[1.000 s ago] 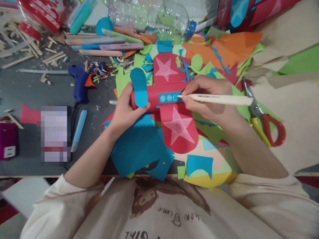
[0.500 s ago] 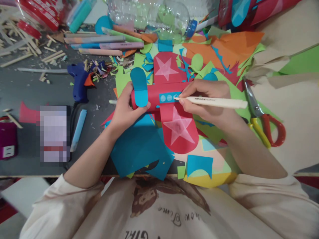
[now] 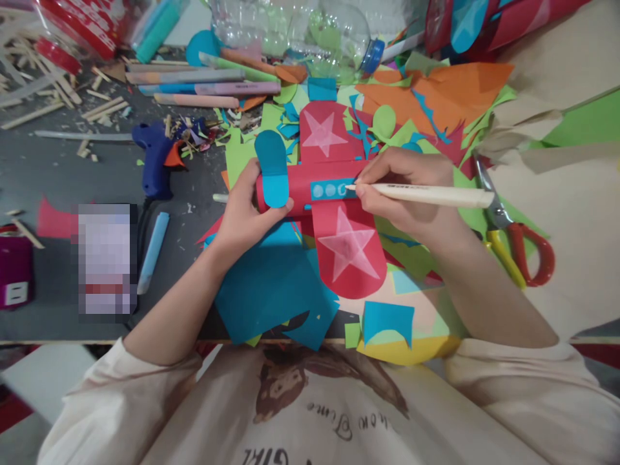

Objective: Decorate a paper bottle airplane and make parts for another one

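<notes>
A red paper airplane model (image 3: 298,183) lies across paper scraps, with white stars on its two wings and a blue tail piece (image 3: 274,169) at its left end. My left hand (image 3: 252,206) grips that tail end, thumb in front and fingers behind. A blue strip (image 3: 329,189) on the body bears white round marks. In my right hand (image 3: 407,187) a cream-coloured marker pen (image 3: 436,195) is pinched, its tip at the third mark on the strip. Part of the body's right end is hidden behind my right hand.
Red and yellow scissors (image 3: 513,232) lie to the right. On the left are a blue glue gun (image 3: 155,155), a light blue marker (image 3: 154,252) and a phone-like device with a blurred screen (image 3: 106,258). Several markers (image 3: 203,88) and a clear plastic bottle (image 3: 320,42) lie behind.
My right hand and the marker have shifted slightly right, and the third white mark shows more of its ring. My left hand stays on the tail end.
</notes>
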### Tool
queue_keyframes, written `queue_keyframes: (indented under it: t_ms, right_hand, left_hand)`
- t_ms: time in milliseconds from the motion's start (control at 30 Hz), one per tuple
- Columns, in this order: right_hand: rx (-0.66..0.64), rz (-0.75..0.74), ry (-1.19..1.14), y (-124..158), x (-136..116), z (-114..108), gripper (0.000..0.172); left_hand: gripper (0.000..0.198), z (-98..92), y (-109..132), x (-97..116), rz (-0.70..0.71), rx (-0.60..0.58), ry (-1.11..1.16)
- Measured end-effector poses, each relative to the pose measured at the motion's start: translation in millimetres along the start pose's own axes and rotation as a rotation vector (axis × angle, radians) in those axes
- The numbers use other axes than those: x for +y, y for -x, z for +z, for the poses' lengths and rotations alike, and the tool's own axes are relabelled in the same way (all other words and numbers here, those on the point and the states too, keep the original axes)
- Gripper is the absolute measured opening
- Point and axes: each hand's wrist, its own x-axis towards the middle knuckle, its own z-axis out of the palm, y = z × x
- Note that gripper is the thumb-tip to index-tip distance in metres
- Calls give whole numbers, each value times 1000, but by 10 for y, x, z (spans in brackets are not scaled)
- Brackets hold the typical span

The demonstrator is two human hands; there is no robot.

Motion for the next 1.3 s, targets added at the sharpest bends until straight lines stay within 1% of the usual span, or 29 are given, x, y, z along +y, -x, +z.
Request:
queue_keyframes:
  t_ms: [233,433,667,833,1133,1300]
  right_hand:
    - [1,-63,-23,-12,1,27,18]
    - [-45,-26,-38,-3,-30,10,23]
    - [-16,-29,-22,-8,-11,-4,20]
    - [20,-57,-35,-5,-3,19,21]
    - [-34,-57,-28,4,16,8,21]
    - [-16,-29,-9,6,12,12,21]
  left_hand:
    - [57,7,1,8,-7,3,14]
    - [59,15,9,8,-16,13,10]
    - [58,21,11,2,-19,12,13]
    - [58,22,2,9,-20,-2,39]
    - [60,24,19,27,-33,13,42]
    - [62,15,2,28,-24,-25,62]
